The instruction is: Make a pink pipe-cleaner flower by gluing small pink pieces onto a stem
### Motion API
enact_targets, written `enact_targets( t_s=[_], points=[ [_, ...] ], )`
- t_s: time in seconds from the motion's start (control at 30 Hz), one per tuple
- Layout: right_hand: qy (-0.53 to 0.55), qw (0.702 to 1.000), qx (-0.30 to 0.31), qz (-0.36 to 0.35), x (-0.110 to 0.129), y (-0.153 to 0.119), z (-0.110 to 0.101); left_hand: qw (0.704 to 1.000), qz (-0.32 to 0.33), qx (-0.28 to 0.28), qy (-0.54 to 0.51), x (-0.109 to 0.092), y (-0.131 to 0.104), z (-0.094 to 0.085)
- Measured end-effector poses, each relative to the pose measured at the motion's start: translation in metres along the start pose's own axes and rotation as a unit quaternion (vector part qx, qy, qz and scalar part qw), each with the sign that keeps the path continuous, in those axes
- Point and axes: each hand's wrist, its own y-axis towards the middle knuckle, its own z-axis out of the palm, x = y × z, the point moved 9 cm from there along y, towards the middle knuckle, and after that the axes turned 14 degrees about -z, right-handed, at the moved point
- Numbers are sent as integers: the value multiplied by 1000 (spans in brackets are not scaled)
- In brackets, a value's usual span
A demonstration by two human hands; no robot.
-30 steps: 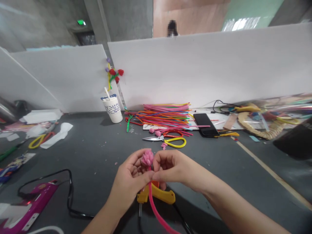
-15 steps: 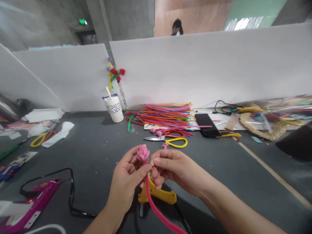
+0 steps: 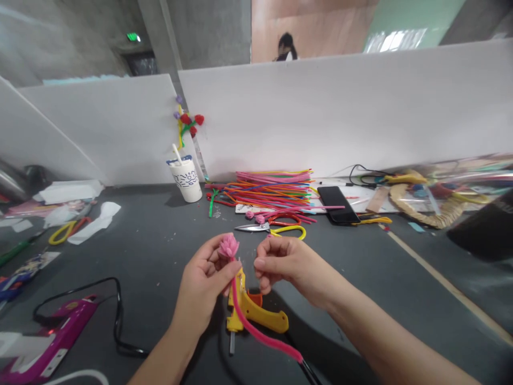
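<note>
My left hand (image 3: 208, 280) pinches a pink pipe-cleaner flower (image 3: 228, 246) just below its bloom, between thumb and fingers. The fuzzy, brighter pink stem (image 3: 256, 334) curves down and to the right past the hand. A little to the right, my right hand (image 3: 282, 267) is apart from the flower, its thumb and fingertips pressed together. Whether anything small is between them I cannot make out. Beneath both hands a yellow glue gun (image 3: 264, 317) with an orange trigger lies on the dark table (image 3: 160, 235), partly covered by the stem.
Beyond my hands are scissors (image 3: 287, 231), a pile of coloured pipe cleaners (image 3: 272, 187) and a black phone (image 3: 339, 206). A white cup (image 3: 186, 181) stands at back left. On the left lies a magenta power strip (image 3: 60, 342) with a black cable. White panels (image 3: 340, 112) border the table.
My right hand has drawn away from the flower to the right. My left hand has shifted slightly left with the flower, uncovering more of the glue gun.
</note>
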Motion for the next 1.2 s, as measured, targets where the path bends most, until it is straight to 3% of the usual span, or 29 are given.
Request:
enact_targets(
  t_s=[0.13,0.33,0.53,0.73,0.87,1.2],
  points=[
    [-99,994,-36,-14,0,4,-19,1000,-11,19,-3,-3,7,0],
    [-163,986,-19,-31,-5,-10,1,996,-56,47,-43,11,3,11],
    [-218,956,-122,-151,19,-19,-15,978,-142,143,-59,26,-7,33],
    [-137,968,-64,-201,25,-20,-12,961,-179,203,-57,34,-14,45],
    [-70,984,-55,-154,15,-19,-10,956,-193,208,-79,37,-15,45],
    [-110,978,-86,-156,12,-20,-17,970,-191,151,8,47,-5,39]
  ],
)
